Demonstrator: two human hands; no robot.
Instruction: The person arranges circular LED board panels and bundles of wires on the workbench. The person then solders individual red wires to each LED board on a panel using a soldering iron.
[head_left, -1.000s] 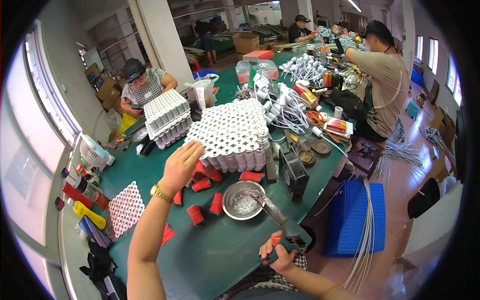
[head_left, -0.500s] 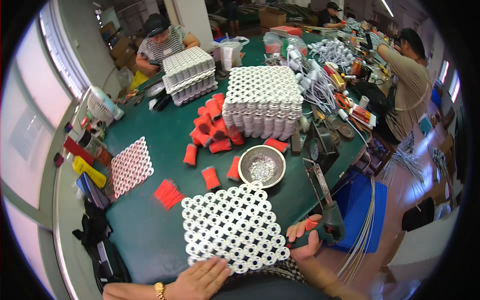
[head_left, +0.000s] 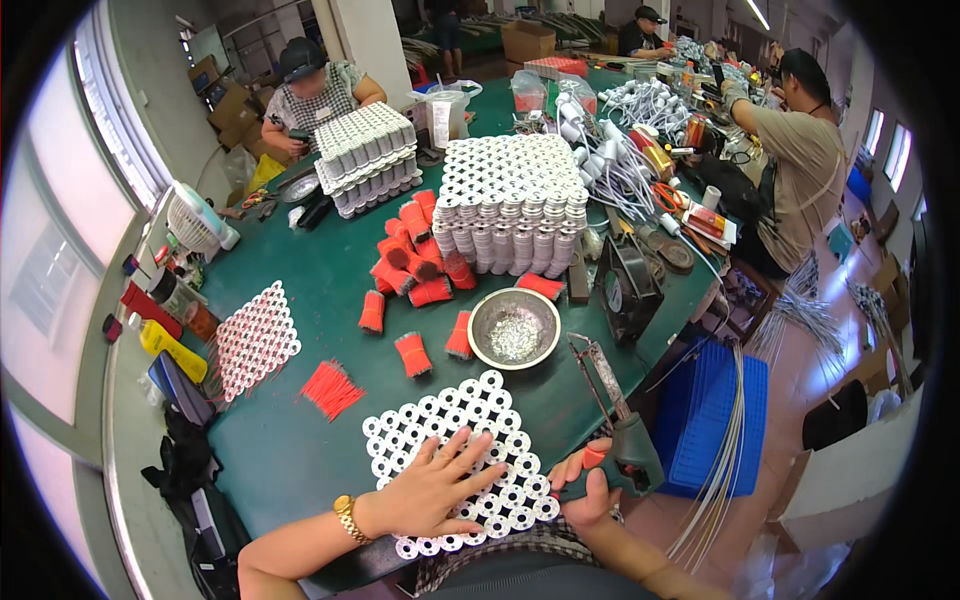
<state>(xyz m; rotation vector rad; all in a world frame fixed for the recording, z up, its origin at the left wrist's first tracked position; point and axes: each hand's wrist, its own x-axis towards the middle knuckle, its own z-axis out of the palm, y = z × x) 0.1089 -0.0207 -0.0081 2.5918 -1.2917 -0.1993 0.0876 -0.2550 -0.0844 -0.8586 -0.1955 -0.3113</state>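
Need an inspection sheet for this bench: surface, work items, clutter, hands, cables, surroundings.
Surface: green tabletop, bare patches at the near left.
Work items: white disc panel at the near edge; pistol-grip tool, possibly a soldering gun.
Clutter: red wire bundles and a metal bowl holding shiny bits, short of the tall panel stack.
Hands: left hand spread flat on the panel; right hand gripping the tool.
Cables: white cables tangled behind the stack.
Surroundings: blue crate at right; small fan at left; co-workers around the table.
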